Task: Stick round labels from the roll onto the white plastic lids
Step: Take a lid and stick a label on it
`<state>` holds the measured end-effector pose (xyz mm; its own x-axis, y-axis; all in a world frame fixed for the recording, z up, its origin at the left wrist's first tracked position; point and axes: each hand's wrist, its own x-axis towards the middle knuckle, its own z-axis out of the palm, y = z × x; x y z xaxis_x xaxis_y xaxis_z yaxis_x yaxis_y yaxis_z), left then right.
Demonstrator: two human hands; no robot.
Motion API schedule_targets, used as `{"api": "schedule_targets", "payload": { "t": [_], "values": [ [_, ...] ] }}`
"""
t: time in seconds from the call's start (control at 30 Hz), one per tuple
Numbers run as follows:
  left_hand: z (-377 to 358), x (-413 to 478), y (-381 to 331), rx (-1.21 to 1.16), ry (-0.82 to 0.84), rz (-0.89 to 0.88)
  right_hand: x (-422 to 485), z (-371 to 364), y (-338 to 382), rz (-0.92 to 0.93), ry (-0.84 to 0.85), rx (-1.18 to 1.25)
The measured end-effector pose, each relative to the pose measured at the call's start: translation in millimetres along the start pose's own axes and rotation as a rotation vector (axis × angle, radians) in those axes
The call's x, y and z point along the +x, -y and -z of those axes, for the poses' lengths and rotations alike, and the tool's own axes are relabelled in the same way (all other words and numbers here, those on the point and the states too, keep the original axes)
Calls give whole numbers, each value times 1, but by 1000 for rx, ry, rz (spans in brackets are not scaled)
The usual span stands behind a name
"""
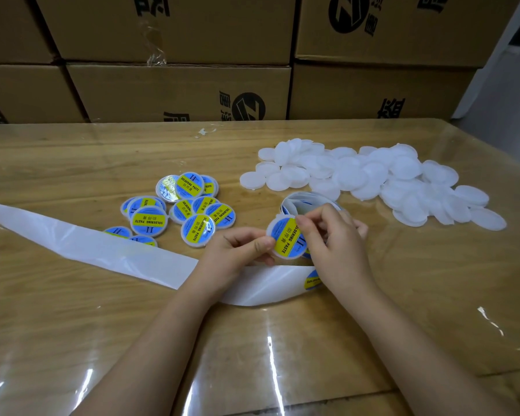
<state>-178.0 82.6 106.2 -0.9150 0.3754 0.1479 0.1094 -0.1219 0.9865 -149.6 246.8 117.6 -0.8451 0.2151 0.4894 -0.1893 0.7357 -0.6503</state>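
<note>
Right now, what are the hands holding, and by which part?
Both hold one labelled white lid. The left hand pinches its left edge, thumb on its face; the right hand pinches its upper right edge.

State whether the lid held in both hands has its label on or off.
On: a blue-and-yellow label covers the lid, pinched by the left hand and right hand.

Colour reference
Labels (287,235): blue, yellow band (black text). Lids (373,175): white. Table (72,151): tan wood grain. Boxes (177,91): brown, black print.
</note>
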Motion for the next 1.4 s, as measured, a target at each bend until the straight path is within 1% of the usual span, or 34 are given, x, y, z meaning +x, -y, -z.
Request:
{"api": "schedule_targets", "payload": {
  "t": [0.27,0.4,0.53,0.7,0.77,0.87,0.93,1.03,1.1,1.2,1.4],
  "values": [
    [7,2,0,-26,-85,-23,-1,0,6,106,152,70],
    [7,1,1,-24,-62,-13,-4,-1,5,84,133,91],
    [6,1,2,-5,-19,-3,-7,-1,6,46,152,96],
    [8,1,3,-15,12,1,-8,-4,13,-62,184,53],
    [9,2,4,-28,9,0,-9,-5,16,-56,171,46],
    [8,2,6,-57,30,2,-8,-7,15,4,80,77],
    [7,2,7,-63,36,15,-7,-7,14,10,51,61],
    [6,4,9,-71,46,33,-8,-7,15,-19,41,25],
    [5,4,9,-117,82,44,-8,-7,16,-36,18,21],
    [6,3,9,-201,136,63,-8,-6,16,-76,31,12],
    [7,3,9,-219,156,67,-10,-7,18,-73,38,19]
  ]
}}
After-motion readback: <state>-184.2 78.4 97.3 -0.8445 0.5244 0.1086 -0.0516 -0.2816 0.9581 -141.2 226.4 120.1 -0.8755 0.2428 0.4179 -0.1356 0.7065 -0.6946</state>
